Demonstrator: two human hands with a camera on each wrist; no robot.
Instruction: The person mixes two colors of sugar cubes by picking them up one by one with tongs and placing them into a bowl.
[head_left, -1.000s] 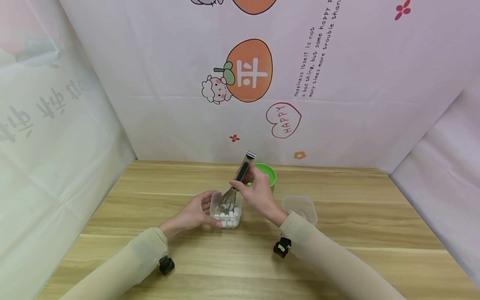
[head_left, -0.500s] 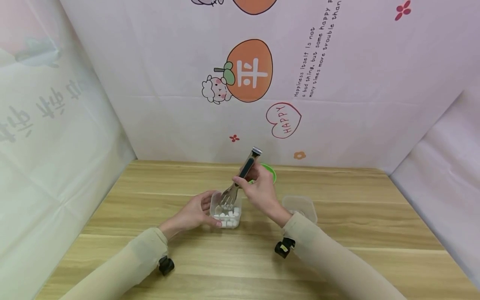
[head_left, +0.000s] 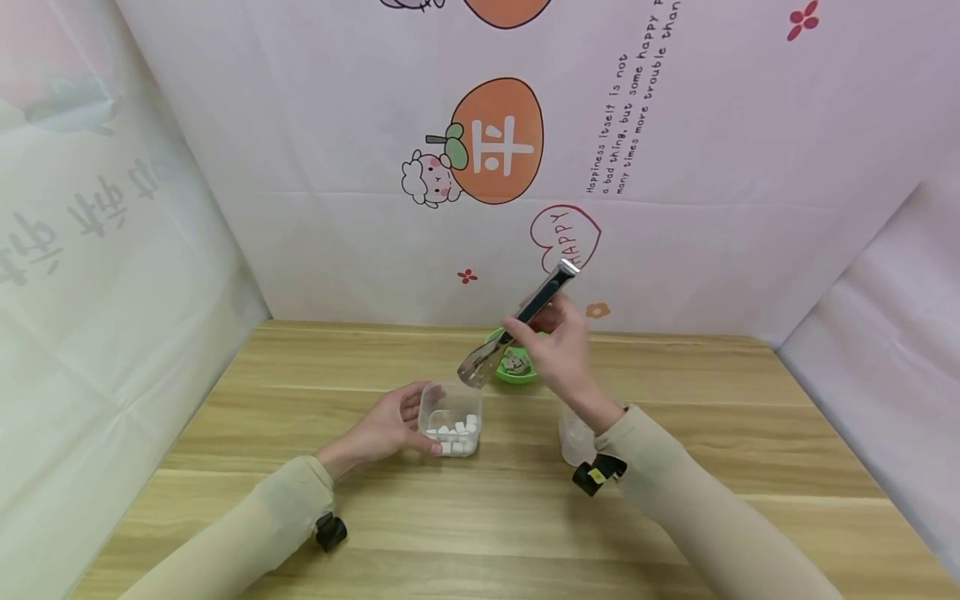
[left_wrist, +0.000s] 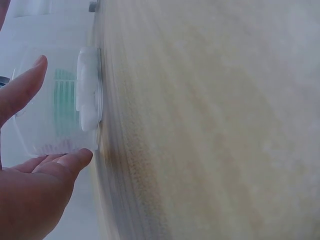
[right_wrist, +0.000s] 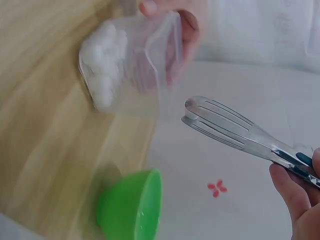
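A plain cream left sleeve (head_left: 243,531) and matching right sleeve (head_left: 708,504) are worn. Under the first is fitted a small black device (head_left: 331,531); under the other, a second device (head_left: 584,479) marked in yellow. Left hand (head_left: 384,427) and right hand (head_left: 562,348) are bare.

Tongs (right_wrist: 263,143) silver + blk; bowl (right_wrist: 121,207) brt grn; cubes (head_left: 461,427) wht; table (head_left: 450,521) tan w/ streaky grain.

I've got cubes (head_left: 459,430) in the plastic tub (head_left: 450,393) on the table (head_left: 420,517), left hand (head_left: 382,427) round its left side. On my feed the bowl (right_wrist: 131,207) is behind it to the right, the lid (head_left: 574,440) further right, partly under the right wrist (head_left: 603,412). The tongs (right_wrist: 225,128), in the right hand (head_left: 558,350), hang above, between tub and bowl.
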